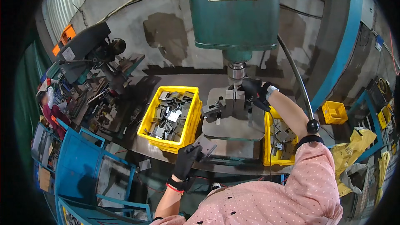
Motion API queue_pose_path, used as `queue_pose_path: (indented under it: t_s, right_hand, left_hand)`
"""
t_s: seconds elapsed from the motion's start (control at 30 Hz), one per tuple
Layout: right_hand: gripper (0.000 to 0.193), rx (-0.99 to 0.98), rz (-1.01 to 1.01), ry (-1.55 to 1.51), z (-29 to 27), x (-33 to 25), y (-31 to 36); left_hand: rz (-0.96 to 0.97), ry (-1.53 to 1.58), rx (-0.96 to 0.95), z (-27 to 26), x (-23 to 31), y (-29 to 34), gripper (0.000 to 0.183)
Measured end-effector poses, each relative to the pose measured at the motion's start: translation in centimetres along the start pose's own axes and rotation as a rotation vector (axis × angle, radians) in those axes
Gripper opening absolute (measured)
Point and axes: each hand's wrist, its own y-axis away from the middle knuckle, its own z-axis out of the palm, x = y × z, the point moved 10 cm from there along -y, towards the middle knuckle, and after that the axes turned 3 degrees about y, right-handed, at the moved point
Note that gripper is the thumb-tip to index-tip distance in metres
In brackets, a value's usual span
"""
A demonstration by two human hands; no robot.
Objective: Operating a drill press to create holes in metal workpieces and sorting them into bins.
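My left hand (186,161), in a black glove, grips a grey metal bracket (205,145) in front of the drill press table (233,130). My right hand (255,91), also gloved in black, is at the metal fixture block (236,100), right beside the drill chuck (236,71). Its fingers are bent towards the block; what they hold is hidden. The drill bit comes down close to the top of the block. Left of the table, a yellow crate (192,118) holds many shiny metal brackets (174,114).
Another yellow crate (267,141) with metal parts stands under my right forearm. The drill press's lever knob (312,126) is beside that arm. A second drill press (89,50) stands at the left, with a person (52,110) beyond it. A blue metal frame (79,162) is at lower left.
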Motion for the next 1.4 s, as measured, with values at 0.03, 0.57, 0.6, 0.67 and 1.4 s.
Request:
queue_pose_path:
  t_s: [0.03, 0.57, 0.6, 0.67, 1.4]
  right_hand:
    - [0.031, -0.004, 0.118, -0.161, 0.7, 0.4, -0.3]
    - [0.037, 0.230, -0.048, -0.630, -3.8, -14.5, 21.1]
    - [0.038, 0.311, -0.019, -0.637, -4.8, -12.3, 22.6]
    - [0.042, 0.450, 0.026, -0.657, -6.1, -7.5, 24.8]
    - [0.075, 1.014, 0.746, 0.845, 12.7, -0.9, 52.1]
  left_hand:
    - [0.007, -0.030, 0.021, -0.3, 0.2, 0.2, 0.017]
    - [0.324, -0.410, 0.144, 5.0, 4.8, -5.4, 0.019]
    - [0.496, -0.535, 0.157, 6.3, 6.5, -5.6, 0.018]
    - [0.602, -0.487, 0.157, 7.6, 6.8, -6.8, 0.017]
    - [0.410, -0.317, 0.272, 3.4, 3.7, -5.2, 0.018]
